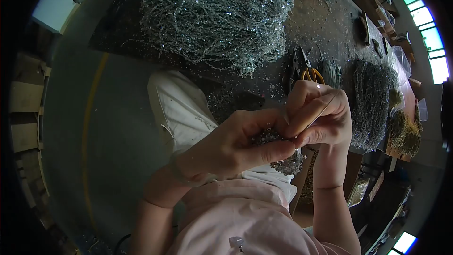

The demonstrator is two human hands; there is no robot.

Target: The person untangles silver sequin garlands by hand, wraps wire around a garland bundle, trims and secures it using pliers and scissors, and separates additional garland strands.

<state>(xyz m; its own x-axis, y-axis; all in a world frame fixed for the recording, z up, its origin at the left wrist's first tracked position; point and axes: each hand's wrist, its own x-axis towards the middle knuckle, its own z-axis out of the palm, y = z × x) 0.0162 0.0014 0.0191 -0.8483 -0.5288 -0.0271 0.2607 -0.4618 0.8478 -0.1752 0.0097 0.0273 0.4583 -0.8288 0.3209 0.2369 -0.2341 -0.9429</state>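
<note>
My left hand (231,144) is closed around a small glittery silver bundle (289,164), which shows below and between its fingers. Close against it, my right hand (323,115) pinches a thin wire (322,110) that slants up across its fingers. The fingertips of both hands meet at the top of the bundle, and the exact point where the wire meets it is hidden. Just beyond my right hand lie yellow-handled pliers (311,74) and a second, dark-handled tool (295,61).
A large heap of glittery silver-green strands (217,14) covers the far side of the dark table (321,33). Further strands (373,104) hang at the right, near a gold bunch (405,134). A cardboard box (302,217) stands beside my lap. Loose glitter is scattered about.
</note>
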